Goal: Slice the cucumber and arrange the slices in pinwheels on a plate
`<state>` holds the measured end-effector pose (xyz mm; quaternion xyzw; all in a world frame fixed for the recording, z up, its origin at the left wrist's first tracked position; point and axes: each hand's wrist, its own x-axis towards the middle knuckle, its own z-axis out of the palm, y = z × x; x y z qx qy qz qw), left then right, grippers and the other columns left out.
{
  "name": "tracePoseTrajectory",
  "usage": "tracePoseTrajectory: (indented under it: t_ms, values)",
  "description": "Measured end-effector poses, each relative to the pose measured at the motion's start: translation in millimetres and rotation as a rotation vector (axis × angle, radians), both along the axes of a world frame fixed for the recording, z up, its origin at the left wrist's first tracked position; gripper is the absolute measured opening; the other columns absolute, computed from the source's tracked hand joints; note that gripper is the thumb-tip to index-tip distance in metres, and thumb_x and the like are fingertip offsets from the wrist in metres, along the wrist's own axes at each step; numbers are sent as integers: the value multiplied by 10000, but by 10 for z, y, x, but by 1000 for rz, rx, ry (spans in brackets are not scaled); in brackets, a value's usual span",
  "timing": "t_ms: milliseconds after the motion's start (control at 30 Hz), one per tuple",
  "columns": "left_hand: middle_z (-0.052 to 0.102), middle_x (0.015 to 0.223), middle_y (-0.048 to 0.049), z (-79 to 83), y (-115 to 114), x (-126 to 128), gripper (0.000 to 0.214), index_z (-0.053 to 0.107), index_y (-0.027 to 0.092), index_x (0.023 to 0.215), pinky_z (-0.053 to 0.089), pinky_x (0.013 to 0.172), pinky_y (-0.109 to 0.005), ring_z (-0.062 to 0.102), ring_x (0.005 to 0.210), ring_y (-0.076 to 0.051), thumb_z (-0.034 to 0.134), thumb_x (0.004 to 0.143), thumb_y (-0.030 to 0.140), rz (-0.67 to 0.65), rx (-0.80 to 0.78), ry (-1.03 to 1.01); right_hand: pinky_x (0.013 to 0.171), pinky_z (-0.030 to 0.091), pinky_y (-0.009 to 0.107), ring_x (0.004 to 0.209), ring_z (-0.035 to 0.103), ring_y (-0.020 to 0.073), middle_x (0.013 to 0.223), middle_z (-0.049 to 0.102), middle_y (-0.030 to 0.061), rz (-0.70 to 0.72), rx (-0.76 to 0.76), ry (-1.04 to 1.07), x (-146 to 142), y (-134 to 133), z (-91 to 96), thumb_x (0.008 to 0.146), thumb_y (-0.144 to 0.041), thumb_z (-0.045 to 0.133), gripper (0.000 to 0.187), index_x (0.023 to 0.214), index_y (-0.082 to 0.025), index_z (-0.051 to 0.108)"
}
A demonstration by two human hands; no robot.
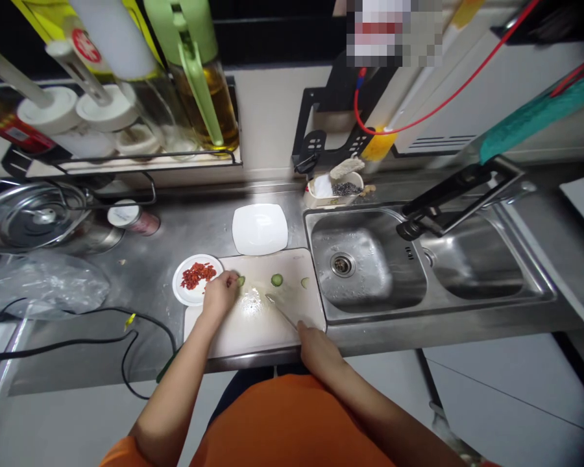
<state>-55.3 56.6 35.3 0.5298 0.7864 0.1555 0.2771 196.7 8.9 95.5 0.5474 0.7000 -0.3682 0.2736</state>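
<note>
My left hand (220, 296) is at the left part of the white cutting board (253, 334), fingers pinched on a small green cucumber piece (241, 281). My right hand (318, 350) is closed round the handle of a knife (285, 312). Its blade points up and left, low over the board. A round cucumber slice (277, 280) lies on the board, and a paler cut piece (305, 283) rests near the right edge. Beside my left hand stands a white plate (178, 285) with chopped red pieces (197, 275), partly covered by that hand.
Behind the board is a white square dish (259, 228). A double steel sink (370, 259) with a black faucet (438, 194) adjoins on the right. Leftward lie a black cable (102, 337), a plastic bag (48, 282) and a jar (135, 218). Above hangs a condiment rack (141, 162).
</note>
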Motion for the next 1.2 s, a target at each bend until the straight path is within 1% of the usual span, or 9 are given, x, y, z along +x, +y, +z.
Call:
tracePoseTrajectory:
  t_ms: [133,267,400,567,633,767,933,1067,1200]
  values:
    - [659,718,-42,-59,68,-219,159,664,197,818,402,645,-254,584,676,-176,513,777,229,-107,-40,147,741,448,300,980,614,237,989,652,150,-1,-1,-1,1,-1,-1,789,17,344,442,1181,-124,491]
    - [666,923,-94,-105,84,-188,260,671,184,974,431,817,-318,577,921,-237,509,773,206,-154,87,214,734,456,299,978,617,239,970,657,145,5,21,-2,-2,-7,10,795,20,330,449,1186,-128,493]
    - [652,1004,-91,-94,174,122,285,656,183,1032,412,913,-340,560,977,-229,537,776,224,-164,202,108,732,460,301,985,615,244,1000,652,153,10,10,-11,-15,-12,32,800,22,333,459,1209,-125,476]
    - [654,877,-70,-103,384,638,194,670,182,896,437,780,-295,579,853,-203,613,716,224,-362,27,-19,725,465,289,977,621,243,991,659,151,14,32,-19,-35,-27,37,811,12,330,467,1231,-125,480]
    - [638,824,-57,-120,436,755,123,661,181,805,427,716,-273,569,798,-186,611,693,194,-374,-26,-7,722,469,293,967,626,245,986,661,154,11,40,-19,-36,-37,21,812,9,332,470,1239,-121,480]
    - [613,754,-21,-142,458,812,52,623,183,730,394,628,-239,549,705,-148,621,678,186,-312,-52,-68,738,472,309,981,622,249,1010,656,161,1,33,-7,-25,-52,-7,805,6,346,497,1276,-117,446]
    - [601,631,29,-98,399,705,25,594,203,691,357,567,-222,530,602,-120,614,705,209,-189,-95,-165,721,472,313,977,621,258,1016,654,155,-14,13,1,-15,-46,19,795,8,351,466,1225,-123,470]
    - [617,636,30,-48,246,519,32,597,205,686,366,585,-221,542,606,-119,583,711,191,-87,-71,-135,714,463,308,965,622,255,994,656,153,-9,23,3,-5,-41,12,797,9,341,469,1227,-126,471]
    - [613,642,22,-85,19,407,39,606,203,716,376,596,-227,547,602,-123,567,720,201,-37,-65,-125,710,453,294,961,622,242,979,657,146,-5,18,5,16,-37,-19,792,20,342,469,1213,-136,478]
